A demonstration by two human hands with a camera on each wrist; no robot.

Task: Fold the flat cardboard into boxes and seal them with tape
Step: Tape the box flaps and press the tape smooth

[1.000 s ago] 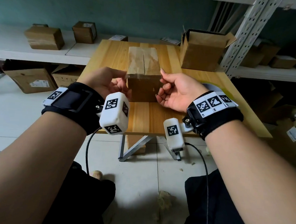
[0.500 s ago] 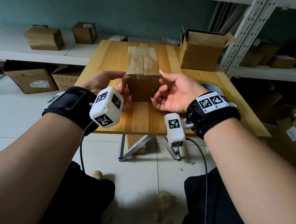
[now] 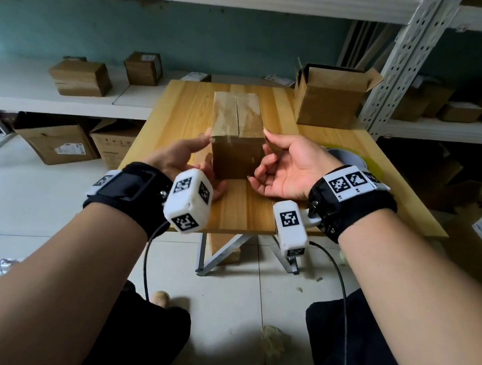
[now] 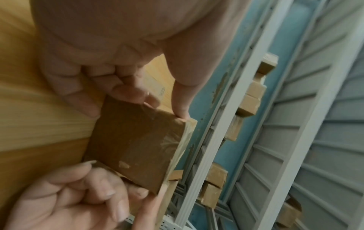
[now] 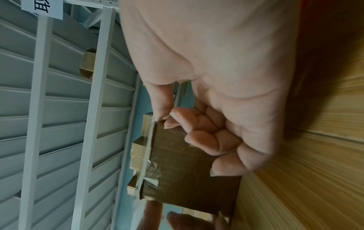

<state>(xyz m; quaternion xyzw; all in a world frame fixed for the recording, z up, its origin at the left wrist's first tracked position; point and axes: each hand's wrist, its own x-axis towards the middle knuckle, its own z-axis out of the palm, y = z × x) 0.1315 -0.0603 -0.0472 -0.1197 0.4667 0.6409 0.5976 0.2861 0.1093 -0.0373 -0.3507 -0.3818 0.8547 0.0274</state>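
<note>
Shelving with scattered cartons runs behind the wooden desk, and at the middle of the frame we have the taped box standing on it, sealed seam up. Our left hand and right hand flank its near end, thumbs touching the upper corners, the other fingers loosely curled against the side walls rather than clamped. We judge this hold squares the box and rubs the tape end down over the edge, where it looks wrinkled. At the upper right of the frame an open box waits with flaps up, probably next for sealing. Beside our right wrist, a partly hidden tape roll lies within reach.
</note>
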